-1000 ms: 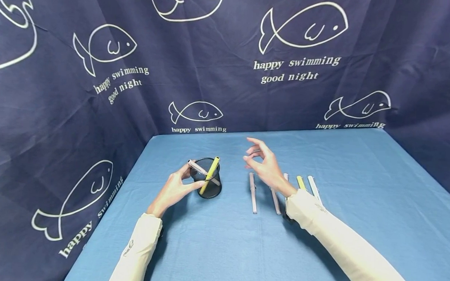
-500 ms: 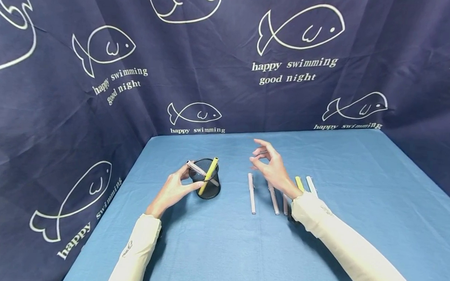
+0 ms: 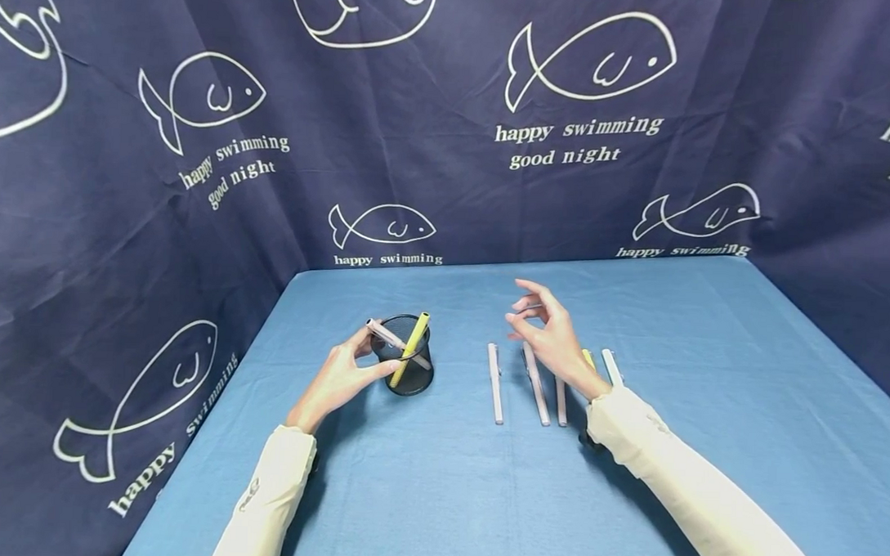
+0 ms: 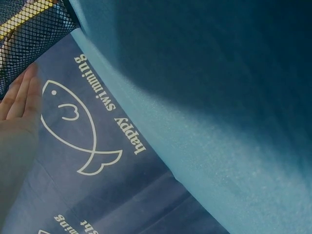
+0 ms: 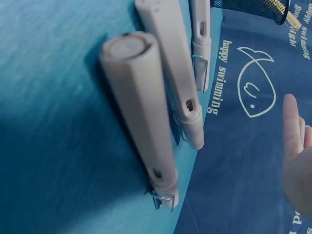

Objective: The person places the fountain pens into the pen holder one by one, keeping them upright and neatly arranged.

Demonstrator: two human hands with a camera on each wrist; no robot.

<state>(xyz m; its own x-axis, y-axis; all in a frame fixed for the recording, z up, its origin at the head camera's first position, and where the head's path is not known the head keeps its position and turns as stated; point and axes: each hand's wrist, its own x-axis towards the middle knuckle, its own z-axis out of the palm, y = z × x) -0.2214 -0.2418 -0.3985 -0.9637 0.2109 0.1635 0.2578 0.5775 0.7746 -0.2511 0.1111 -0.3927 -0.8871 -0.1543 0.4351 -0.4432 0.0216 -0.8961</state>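
Cup (image 3: 418, 378) of black mesh, standing on blue cloth (image 3: 437, 490), with yellow pen (image 3: 412, 343) and pink pen (image 3: 387, 334) leaning inside. With left hand (image 3: 341, 377), clasps its left side between thumb and fingers; with right hand (image 3: 553, 337), released and loosely bent, hovers right of the cup near row of three pink pens (image 3: 496, 388), second yellow pen (image 3: 588, 359) and white pen (image 3: 612, 367).

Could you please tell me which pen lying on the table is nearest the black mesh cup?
The pale pink pen at the left end of the row in the head view; the other pens lie farther right of the cup.
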